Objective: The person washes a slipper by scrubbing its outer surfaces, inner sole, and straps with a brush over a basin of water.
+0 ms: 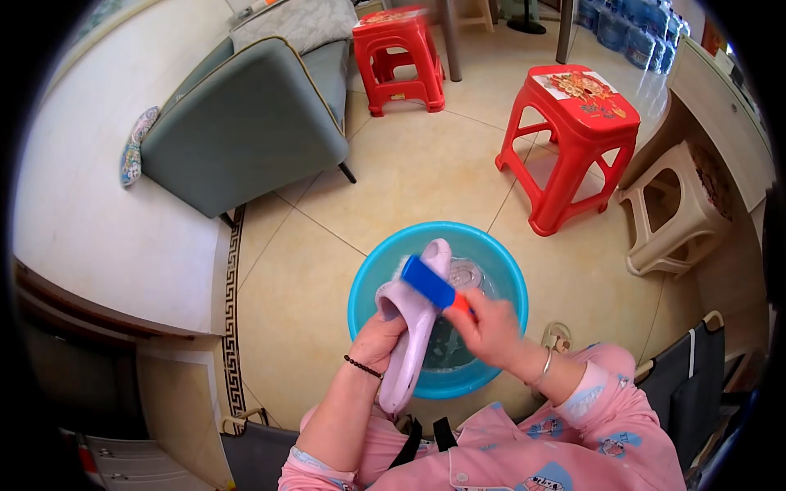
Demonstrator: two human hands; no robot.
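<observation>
My left hand [378, 340] grips a pale purple slipper [412, 327] by its side, holding it tilted above a turquoise basin [358, 307]. In my right hand [490, 331] is a scrub brush [427, 282] with a blue head and an orange-red handle. Its white bristles rest on or close to the slipper's upper strap; the exact contact is hard to see. Inside the basin, a second pale slipper [466, 275] lies partly hidden behind the brush and the held slipper. Water covers the bottom of the basin.
Two red plastic stools [567, 147] stand on the tiled floor ahead, with a beige stool [676, 209] at the right. A grey-green sofa [246, 131] is against the left wall. Large blue water bottles [630, 33] cluster at the far right.
</observation>
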